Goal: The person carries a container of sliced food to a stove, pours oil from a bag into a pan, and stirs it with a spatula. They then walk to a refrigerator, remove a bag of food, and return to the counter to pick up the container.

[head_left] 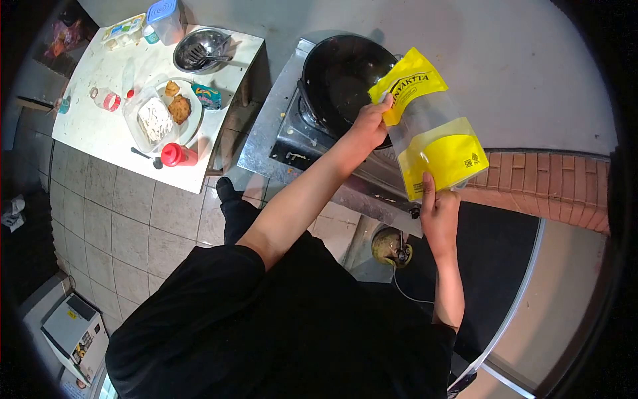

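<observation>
A grey wall (478,60) backs a white table (93,136) and a metal stove (286,146) bearing a black wok (342,83). A yellow-and-clear pouch (442,156) overlaps the wok's rim in view, its upper edge pinched in the closed left hand (372,123), its lower edge between the right hand's (440,216) thumb and curled fingers.

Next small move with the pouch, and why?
Probably raise the right hand to tip the yellow pouch: it grips the far end, while the left hand holds the lettered end by the wok. Whether the pouch is open, I can't tell.
</observation>
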`<state>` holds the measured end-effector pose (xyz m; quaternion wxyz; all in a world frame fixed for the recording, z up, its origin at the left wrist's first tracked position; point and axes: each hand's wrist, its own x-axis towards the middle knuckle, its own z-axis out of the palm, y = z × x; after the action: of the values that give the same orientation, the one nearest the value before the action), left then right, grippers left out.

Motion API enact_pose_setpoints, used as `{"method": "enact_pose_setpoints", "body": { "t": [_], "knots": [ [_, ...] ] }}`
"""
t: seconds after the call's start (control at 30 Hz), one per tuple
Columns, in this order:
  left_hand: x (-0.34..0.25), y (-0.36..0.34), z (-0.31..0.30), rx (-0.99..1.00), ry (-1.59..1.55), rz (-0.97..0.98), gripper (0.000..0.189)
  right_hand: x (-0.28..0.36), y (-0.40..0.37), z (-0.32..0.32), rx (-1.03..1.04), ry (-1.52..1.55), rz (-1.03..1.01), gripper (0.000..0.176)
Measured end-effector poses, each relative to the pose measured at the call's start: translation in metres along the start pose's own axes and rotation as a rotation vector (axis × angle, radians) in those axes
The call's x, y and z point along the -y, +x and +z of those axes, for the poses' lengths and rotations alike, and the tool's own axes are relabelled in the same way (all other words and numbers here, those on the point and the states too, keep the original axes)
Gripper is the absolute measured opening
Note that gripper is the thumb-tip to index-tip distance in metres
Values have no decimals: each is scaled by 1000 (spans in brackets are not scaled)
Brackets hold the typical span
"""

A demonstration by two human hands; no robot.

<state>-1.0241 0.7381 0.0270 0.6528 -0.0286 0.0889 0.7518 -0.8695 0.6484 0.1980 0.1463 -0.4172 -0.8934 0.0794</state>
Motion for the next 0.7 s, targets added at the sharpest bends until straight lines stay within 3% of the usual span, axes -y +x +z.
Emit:
{"method": "enact_pose_setpoints", "body": {
  "t": [0.17, 0.37, 0.5, 0.57, 0.7],
  "knots": [
    [3, 16, -15, 104, -47, 48, 27, 6, -2, -1, 29, 74, 36, 40],
    [5, 21, -12, 1, -124, -5, 25, 6, -1, 0, 22, 88, 60, 39],
    [3, -1, 7, 44, -120, 37, 29, 11, 2, 1, 14, 162, 128, 43],
    [2, -26, 25, 190, -277, -184, 33, 8, 3, 5, -9, 193, 148, 45],
    [13, -55, 47, 126, -131, -126, 30, 4, 6, 19, -51, 276, 189, 46]
  ]
}}
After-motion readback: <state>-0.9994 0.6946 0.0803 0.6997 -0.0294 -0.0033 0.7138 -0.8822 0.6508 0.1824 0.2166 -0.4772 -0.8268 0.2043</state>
